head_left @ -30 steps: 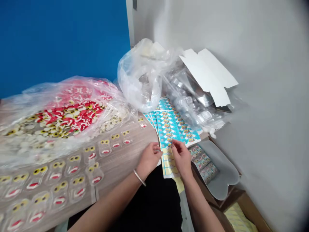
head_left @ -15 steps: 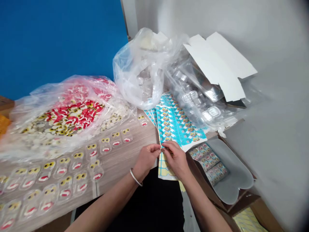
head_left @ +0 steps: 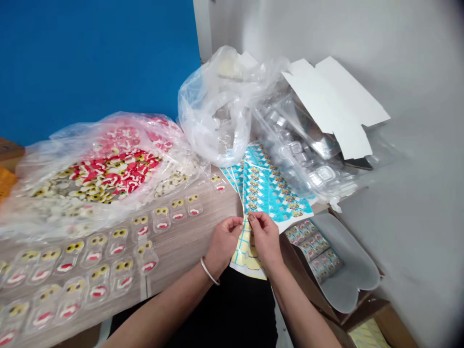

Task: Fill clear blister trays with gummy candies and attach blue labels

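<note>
A sticker sheet (head_left: 254, 186) with blue printed labels lies at the table's edge. Its near end shows a yellow, blue-lined backing (head_left: 246, 251) that hangs over my lap. My left hand (head_left: 224, 244), with a bangle at the wrist, pinches the sheet's left edge between thumb and fingertips. Close beside it, my right hand (head_left: 267, 239) is closed in a pinch on the same sheet. Whether a label is between the fingertips is too small to tell. More blue sticker sheets (head_left: 288, 195) lie under and to the right of this one.
Clear plastic blisters (head_left: 118, 241) with yellow eyes and red mouths stand in rows at left. Behind them lies a bag (head_left: 108, 169) of loose red, white and yellow pieces. Empty clear trays (head_left: 297, 150) are piled at right; below, a box (head_left: 348, 270) holds filled packs.
The yellow-backed near end of the sheet has swung left and curls between my hands. Both hands stay in a pinch, my fingertips slightly farther apart. The view has shifted a little.
</note>
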A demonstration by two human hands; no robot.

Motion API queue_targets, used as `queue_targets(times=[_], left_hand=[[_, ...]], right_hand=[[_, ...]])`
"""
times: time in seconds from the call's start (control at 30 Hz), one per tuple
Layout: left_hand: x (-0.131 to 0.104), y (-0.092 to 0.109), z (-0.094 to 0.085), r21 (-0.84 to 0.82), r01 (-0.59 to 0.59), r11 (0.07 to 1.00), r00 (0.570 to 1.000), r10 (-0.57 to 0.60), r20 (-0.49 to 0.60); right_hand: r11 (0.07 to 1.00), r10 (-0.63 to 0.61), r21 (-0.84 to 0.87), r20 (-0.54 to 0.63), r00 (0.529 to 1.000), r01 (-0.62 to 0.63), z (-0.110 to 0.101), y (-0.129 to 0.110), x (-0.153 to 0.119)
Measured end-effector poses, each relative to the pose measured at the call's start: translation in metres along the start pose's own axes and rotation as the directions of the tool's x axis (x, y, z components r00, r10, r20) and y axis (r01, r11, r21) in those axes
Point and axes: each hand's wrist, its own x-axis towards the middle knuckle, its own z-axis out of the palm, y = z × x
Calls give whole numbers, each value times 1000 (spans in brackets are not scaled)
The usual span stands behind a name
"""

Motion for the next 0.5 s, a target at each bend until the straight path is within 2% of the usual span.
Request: queue_targets(times=[0.07, 0.1, 0.13, 0.17, 0.2, 0.23, 0.27, 0.3, 0.33, 0.4, 0.43, 0.5], left_hand=[[-6, 5, -4, 149, -81, 985, 996, 85, -23], [-9, 8, -7, 275, -171, 946, 980, 191, -47], [-13, 11, -9, 418, -282, 864, 944, 328, -42], [-17, 14, -12, 550, -397, 734, 885, 466, 18], [-20, 15, -14, 647, -504, 572, 813, 567, 132], [-22, 14, -15, 693, -598, 403, 741, 608, 286], [-22, 12, -16, 701, -665, 259, 683, 592, 429], [-20, 8, -17, 700, -698, 149, 647, 551, 528], [-17, 4, -17, 711, -700, 70, 635, 517, 574], [-7, -5, -16, 764, -645, -14, 668, 476, 572], [-2, -9, -15, 785, -619, -31, 689, 459, 561], [7, -10, -12, 804, -594, -16, 725, 422, 544]], right_hand=[[996, 50, 70, -2, 999, -49, -2, 1, 4], [993, 68, 94, 2, 998, -68, -4, 1, 6], [990, 83, 111, 14, 996, -84, -4, 0, 7], [987, 94, 124, 39, 995, -98, -4, -1, 7], [985, 102, 133, 69, 992, -111, -4, -1, 8], [983, 106, 141, 101, 989, -120, -4, -2, 8], [980, 108, 154, 124, 986, -126, -3, -2, 9], [975, 112, 178, 130, 985, -134, -4, -2, 10], [965, 118, 222, 108, 987, -140, -5, -2, 11], [926, 126, 359, -4, 992, -117, -12, -6, 15], [901, 116, 429, -86, 989, -68, -17, -11, 15], [864, 45, 492, -280, 959, 103, -27, -25, 12]])
